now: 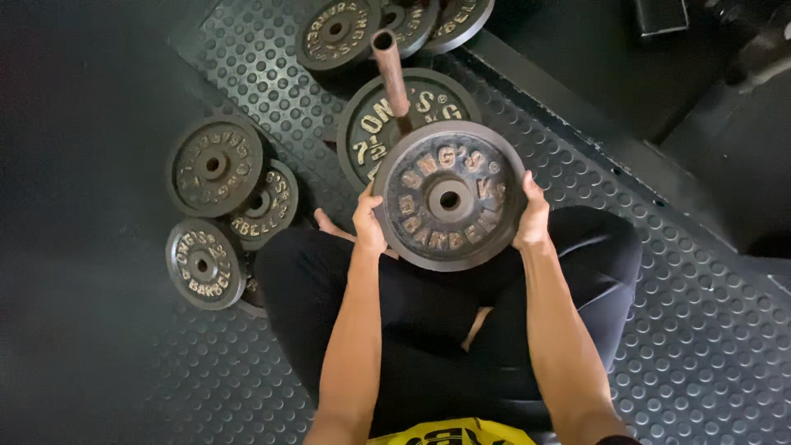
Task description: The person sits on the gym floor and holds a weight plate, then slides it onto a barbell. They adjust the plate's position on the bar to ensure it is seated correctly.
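at frame centre, the left hand [368, 224] and right hand [533, 219] grip a weight plate [449, 196] by its rim, fingers clenched, just below an upright rusty bar [390, 72]; other plates [214, 165] lie left on the floor.

Dim overall; light falls from above onto the centre, the left floor [74, 247] sinks into shadow, perhaps slightly soft.

I was looking down into a weight room or home gym, judging by the black studded rubber floor mat [676, 330], the cast-iron weight plates [216, 165] scattered across it, and the rusty upright bar [390, 70] rising from a larger plate [362, 124]
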